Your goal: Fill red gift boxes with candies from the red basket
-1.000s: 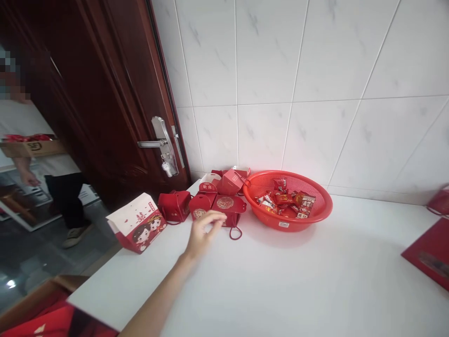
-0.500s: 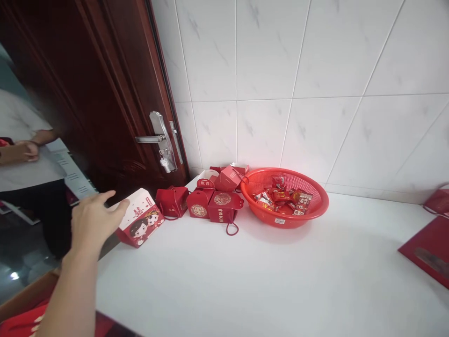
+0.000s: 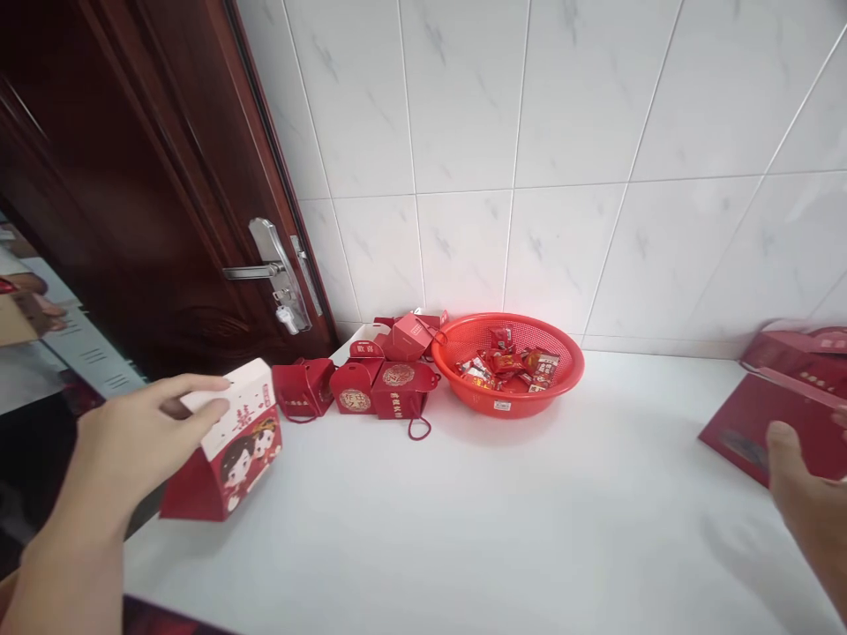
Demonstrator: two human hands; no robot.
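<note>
A tiled wall [image 3: 463, 115] rises behind a white tabletop [image 3: 463, 520], with a dark red door [image 3: 132, 132] on the left. Beyond the door, at the left border, part of a person in a white shirt [image 3: 23, 379] shows, one hand beside a brown carton [image 3: 13, 322].

An orange-red basket [image 3: 476, 401] stands near the wall, around the middle of the tabletop. At the right lies a flat red packet [image 3: 745, 423], with more red packaging [image 3: 804, 348] behind it.

The white-and-red box [image 3: 248, 441], printed with two cartoon figures, is at the tabletop's left edge. The left hand [image 3: 136, 437] holds it by its white top, fingers and thumb closed on it. The right hand [image 3: 811, 507] comes in at the right border, thumb up before the packet; it is cut off, so one cannot tell how its fingers stand or whether it touches anything.

Small red boxes [image 3: 403, 388] cluster between the white-and-red box and the basket, some with gold medallions. Wrapped sweets [image 3: 506, 363] lie inside the basket. A key [image 3: 286, 319] sits in the door's lock.
</note>
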